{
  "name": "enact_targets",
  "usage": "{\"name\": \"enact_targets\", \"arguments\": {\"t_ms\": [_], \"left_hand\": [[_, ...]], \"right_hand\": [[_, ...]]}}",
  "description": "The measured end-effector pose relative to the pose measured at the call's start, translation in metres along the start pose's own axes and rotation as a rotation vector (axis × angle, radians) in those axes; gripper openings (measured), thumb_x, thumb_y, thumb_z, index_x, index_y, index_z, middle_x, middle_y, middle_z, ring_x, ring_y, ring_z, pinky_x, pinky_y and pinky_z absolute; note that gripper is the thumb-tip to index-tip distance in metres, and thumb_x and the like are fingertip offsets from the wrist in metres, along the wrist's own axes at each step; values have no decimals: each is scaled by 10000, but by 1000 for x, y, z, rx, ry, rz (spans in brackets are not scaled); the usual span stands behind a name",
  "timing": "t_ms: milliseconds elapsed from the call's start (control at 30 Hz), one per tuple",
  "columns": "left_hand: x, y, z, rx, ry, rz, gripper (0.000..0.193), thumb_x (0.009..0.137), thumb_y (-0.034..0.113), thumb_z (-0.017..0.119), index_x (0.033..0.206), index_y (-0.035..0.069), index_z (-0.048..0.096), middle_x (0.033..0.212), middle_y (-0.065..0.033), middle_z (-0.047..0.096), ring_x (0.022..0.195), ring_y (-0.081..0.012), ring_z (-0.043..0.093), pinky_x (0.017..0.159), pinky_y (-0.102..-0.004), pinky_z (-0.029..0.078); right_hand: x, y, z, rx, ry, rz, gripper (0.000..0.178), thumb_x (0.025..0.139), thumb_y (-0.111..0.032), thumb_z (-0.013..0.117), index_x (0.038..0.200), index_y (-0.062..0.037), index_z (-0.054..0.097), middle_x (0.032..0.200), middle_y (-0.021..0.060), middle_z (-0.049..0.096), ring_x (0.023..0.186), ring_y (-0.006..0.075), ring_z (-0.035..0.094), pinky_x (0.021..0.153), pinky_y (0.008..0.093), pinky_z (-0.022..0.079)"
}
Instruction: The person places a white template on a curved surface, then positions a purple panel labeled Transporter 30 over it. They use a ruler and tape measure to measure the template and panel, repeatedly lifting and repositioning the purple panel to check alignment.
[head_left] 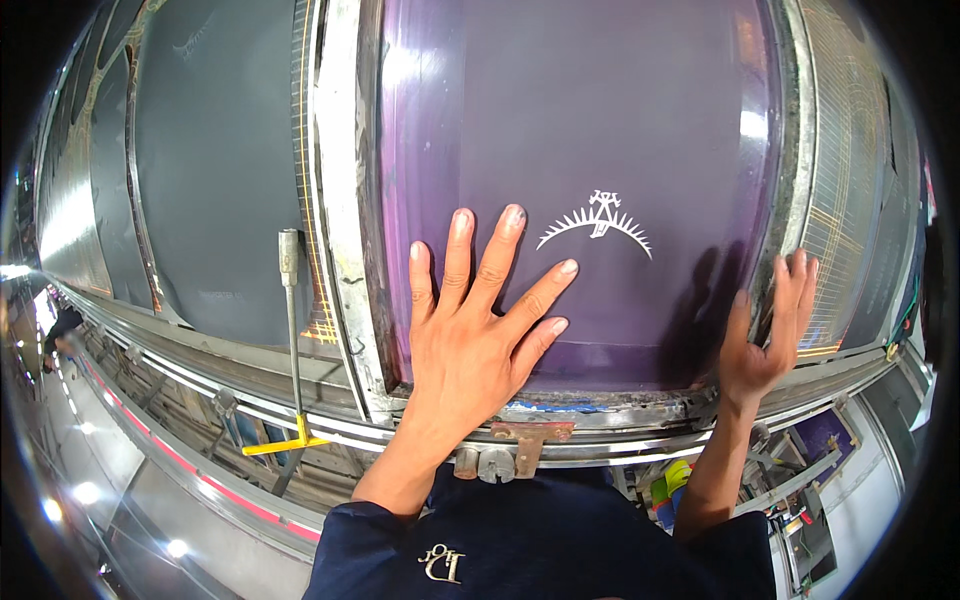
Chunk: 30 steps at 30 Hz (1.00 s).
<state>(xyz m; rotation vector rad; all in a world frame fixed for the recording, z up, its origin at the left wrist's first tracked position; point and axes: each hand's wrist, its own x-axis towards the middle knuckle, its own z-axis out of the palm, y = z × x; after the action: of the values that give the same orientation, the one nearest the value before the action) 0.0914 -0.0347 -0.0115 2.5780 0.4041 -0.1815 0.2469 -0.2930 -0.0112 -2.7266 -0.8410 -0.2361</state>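
Note:
A screen-printing frame [345, 150] with a purple mesh [600, 120] lies in front of me. Its mesh carries a pale spiked arc design [603, 222] with a small figure at the top. My left hand [465, 340] rests palm down over the mesh's lower left, open, fingers spread, just left of the design. One fingertip has a dark smudge. By the lower right of the frame is my right hand [765, 350], open, its fingers stretched along the frame's side bar and its thumb apart on the mesh side. Whether it presses on the bar, I cannot tell.
Dark fabric panels [215, 180] lie on the printing table to the left, and another patterned panel [850, 180] to the right. A yellow-ended T-shaped tool [290, 350] stands left of the frame. Metal rails [180, 370] and a rusty bracket [532, 432] run along the near edge.

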Motion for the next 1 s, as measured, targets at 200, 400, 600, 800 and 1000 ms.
{"name": "enact_targets", "arguments": {"t_ms": [200, 400, 600, 800, 1000], "left_hand": [[2, 1, 0, 15, -9, -7, 468, 862, 426, 769, 1323, 368, 710, 1661, -97, 359, 1564, -392, 208, 1234, -613, 100], [4, 4, 0, 36, 5, -5, 456, 848, 390, 782, 1294, 312, 737, 1652, -119, 371, 1560, -403, 217, 1231, -611, 102], [2, 3, 2, 99, -8, -1, 449, 893, 453, 735, 1332, 368, 702, 1665, -112, 348, 1565, -403, 196, 1236, -610, 66], [2, 1, 4, 135, -4, 32, 462, 909, 465, 717, 1355, 345, 691, 1678, -146, 308, 1568, -425, 169, 1229, -626, 44], [1, 2, 3, 168, -1, 57, 487, 913, 440, 719, 1369, 269, 691, 1670, -179, 313, 1561, -442, 187, 1229, -619, 72]], "right_hand": [[-7, -49, -5, 233, -393, -97, 530, 846, -244, 806, 1350, -139, 682, 1557, 230, 470, 1463, 501, 376, 1187, 614, 275], [-18, -70, 12, 113, -462, -74, 617, 831, -533, 774, 1395, -311, 658, 1668, 189, 287, 1517, 536, 205, 1210, 653, 187], [-20, -70, 14, 162, -428, -23, 618, 815, -555, 769, 1393, -367, 658, 1663, 107, 343, 1537, 472, 222, 1206, 634, 223], [-17, -69, 13, 224, -440, 10, 640, 792, -527, 787, 1399, -374, 651, 1659, 89, 359, 1548, 446, 214, 1185, 650, 253], [-18, -69, 13, 225, -438, 6, 654, 789, -524, 785, 1410, -381, 638, 1661, 84, 356, 1547, 447, 213, 1176, 652, 267]]}}
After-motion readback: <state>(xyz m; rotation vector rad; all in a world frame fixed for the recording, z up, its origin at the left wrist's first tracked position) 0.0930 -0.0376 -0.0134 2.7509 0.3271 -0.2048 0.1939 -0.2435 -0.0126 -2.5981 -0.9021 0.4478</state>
